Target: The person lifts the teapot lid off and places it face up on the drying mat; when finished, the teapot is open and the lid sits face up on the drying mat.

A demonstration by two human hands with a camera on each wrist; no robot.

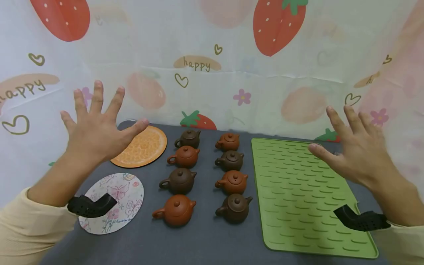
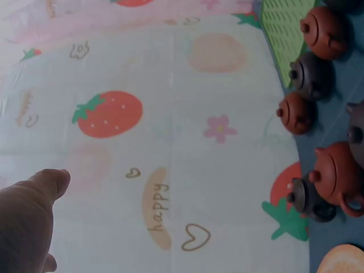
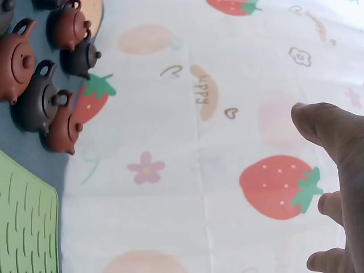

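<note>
My left hand (image 1: 96,134) is raised with its fingers spread, above the orange-slice round mat (image 1: 150,147) and holding nothing. Over the green ridged mat (image 1: 298,198) my right hand (image 1: 359,154) is lifted too, fingers apart and nothing in it. Between the hands, small clay teapots stand in two columns, reddish-brown alternating with dark brown. At the front of the left column is a reddish-brown teapot (image 1: 177,210); at the front of the right one, a dark brown teapot (image 1: 234,208). The left wrist view shows the left thumb (image 2: 54,182) away from the teapots.
A white oval mat with butterfly drawings (image 1: 127,195) lies at the front left on the dark grey tablecloth (image 1: 205,243). Behind the table hangs a white curtain (image 1: 205,33) printed with strawberries. Each wrist wears a black strap mount (image 1: 91,206).
</note>
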